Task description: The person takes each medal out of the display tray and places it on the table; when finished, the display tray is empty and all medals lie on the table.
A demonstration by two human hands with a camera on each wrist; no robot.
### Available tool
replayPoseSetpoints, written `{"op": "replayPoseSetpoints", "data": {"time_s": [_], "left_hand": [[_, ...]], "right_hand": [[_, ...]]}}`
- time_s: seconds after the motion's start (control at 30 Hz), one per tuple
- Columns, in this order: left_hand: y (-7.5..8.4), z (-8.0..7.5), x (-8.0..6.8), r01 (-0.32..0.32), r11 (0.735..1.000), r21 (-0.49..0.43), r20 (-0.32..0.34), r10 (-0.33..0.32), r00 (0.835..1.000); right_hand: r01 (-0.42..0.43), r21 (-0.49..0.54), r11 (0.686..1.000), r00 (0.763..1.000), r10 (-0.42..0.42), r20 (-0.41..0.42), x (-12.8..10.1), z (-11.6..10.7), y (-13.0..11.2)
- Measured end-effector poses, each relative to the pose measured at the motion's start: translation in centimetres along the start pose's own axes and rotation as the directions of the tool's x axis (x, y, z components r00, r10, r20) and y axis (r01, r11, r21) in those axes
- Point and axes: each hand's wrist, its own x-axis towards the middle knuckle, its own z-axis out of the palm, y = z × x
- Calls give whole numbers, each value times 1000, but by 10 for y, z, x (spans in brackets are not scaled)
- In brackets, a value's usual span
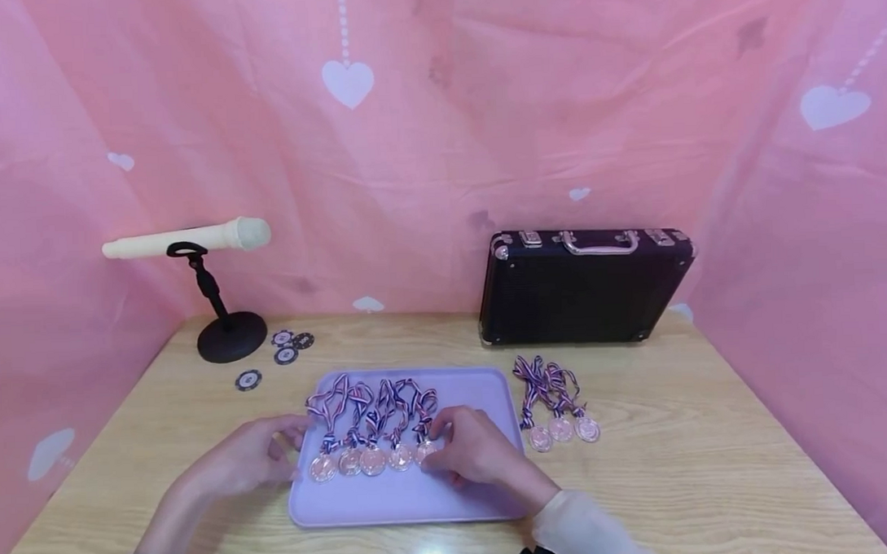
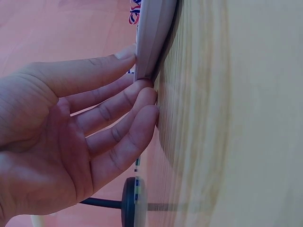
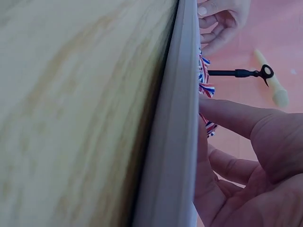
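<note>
— Pink cloth with white hearts [image 1: 348,83] hangs all round me, and under it sits my pale wooden table [image 1: 714,463]. What do you want to know?

— Biggest thing on it?

— That's the black case [image 1: 583,292] with the metal handle, standing upright at the back right against the cloth. Next comes the lilac tray [image 1: 407,502], lying flat in the middle, right in front of me.

— And on the left?

— My cream microphone [image 1: 189,239] lies level in its black stand [image 1: 229,333] at the back left corner. Just beside its round base lie four dark poker chips [image 1: 285,356], three in a cluster and one a little nearer to me.

— Where are your hands?

— My left hand [image 1: 255,455] is at the tray's left edge, fingers [image 2: 118,101] straight and relaxed, their tips touching the rim; it grips nothing. My right hand [image 1: 479,455] rests on the tray, over its right half, fingers loosely bent, the tips at the rightmost medal of the row. Whether they pinch it or merely touch it, I cannot tell.

— What row?

— Five medals on the tray [image 1: 372,459], side by side, discs toward me, their red, white and blue ribbons [image 1: 374,402] bunched behind them. Three more medals [image 1: 562,428] lie on the bare wood just right of the tray, discs toward me too, ribbons pointing at the case
</note>
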Motion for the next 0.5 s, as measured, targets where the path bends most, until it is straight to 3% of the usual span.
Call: {"op": "replayPoseSetpoints", "data": {"time_s": [0.5], "left_hand": [[3, 0, -1, 7, 1000, 1, -9, -7, 1000]], "right_hand": [[8, -22, 1000, 999, -8, -32, -2, 1, 4]]}}
